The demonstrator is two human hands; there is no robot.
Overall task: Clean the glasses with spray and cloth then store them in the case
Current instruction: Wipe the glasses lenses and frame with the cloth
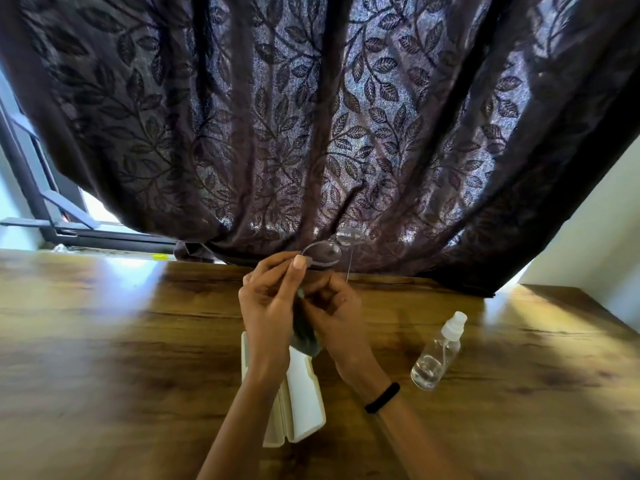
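Observation:
Clear-framed glasses (329, 250) are held up above the wooden table (104, 341), in front of the curtain. My left hand (268, 306) pinches the frame at the near lens corner with thumb and fingers. My right hand (334, 311) is curled round a dark grey-green cloth (304, 336) that hangs down between both hands. Below my wrists lies the open white glasses case (301, 407). A clear spray bottle (438, 351) with a white cap lies tilted on the table to the right of my right hand.
A dark leaf-patterned curtain (311, 116) hangs close behind the table's far edge. A window frame (41, 188) shows at the far left. A pale wall (595, 237) stands at the right.

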